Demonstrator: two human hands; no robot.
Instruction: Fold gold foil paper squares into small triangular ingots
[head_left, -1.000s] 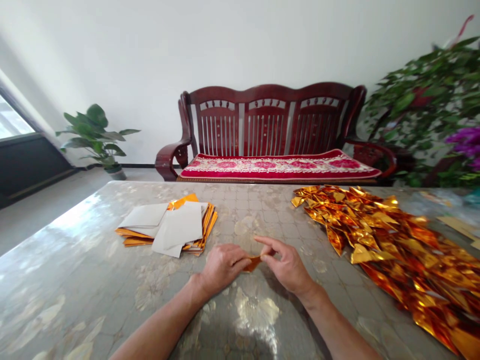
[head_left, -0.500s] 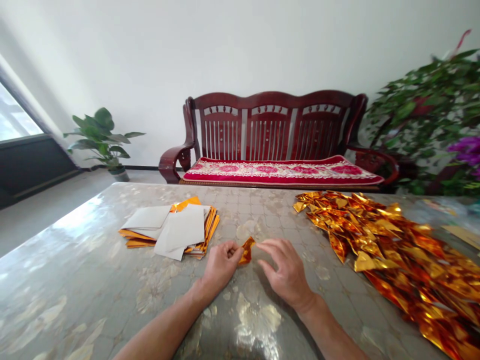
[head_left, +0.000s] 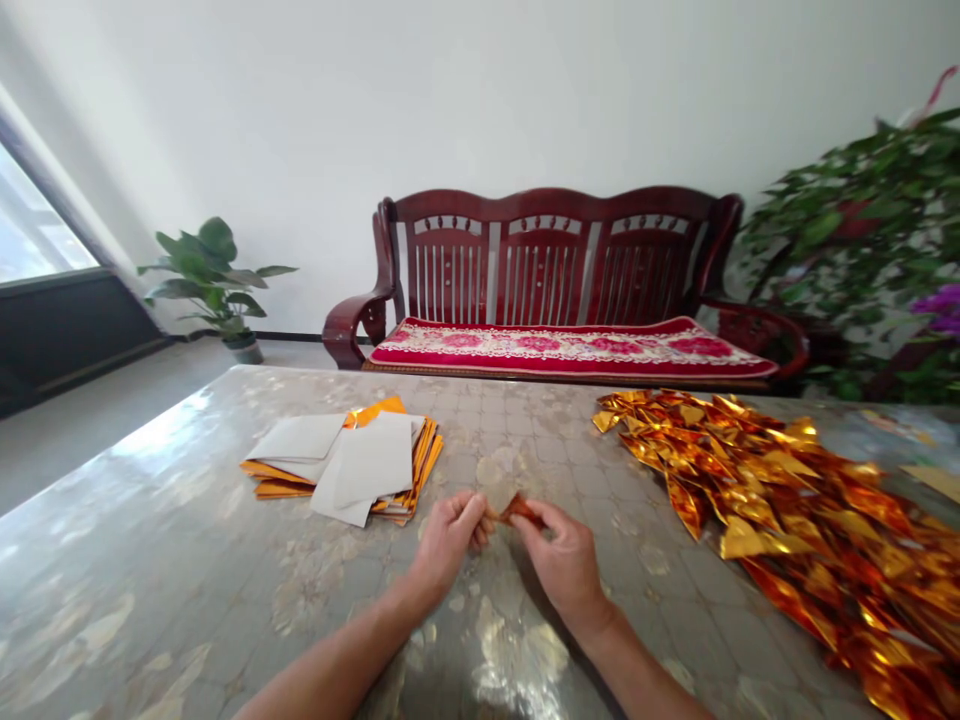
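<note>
A glossy, marbled table [head_left: 187,560] fills the lower frame, with a white wall behind it. Just below centre, a small foil piece [head_left: 517,510] is held slightly above the tabletop. The left hand [head_left: 448,540] pinches its left end between thumb and fingertips, and the right hand [head_left: 562,560] pinches its right end the same way, both narrow and closed on it.

The foil looks thin and slick. In my judgement, pulling unevenly between the two pinches could tear it or put a crease in the wrong place, and a loose fingertip hold could let it spring open or slip onto the table.

Half a second ago the piece stood more upright and showed brighter gold, held by the left hand alone, while the right hand hovered beside it with its fingers spread. Now the right has closed on it and the piece lies flatter and darker.

Left of centre lies a stack of sheets [head_left: 352,460], white side up with orange edges. A heap of folded gold pieces [head_left: 787,500] spreads to the right. A red-cushioned wooden bench [head_left: 555,270] stands beyond the table.
</note>
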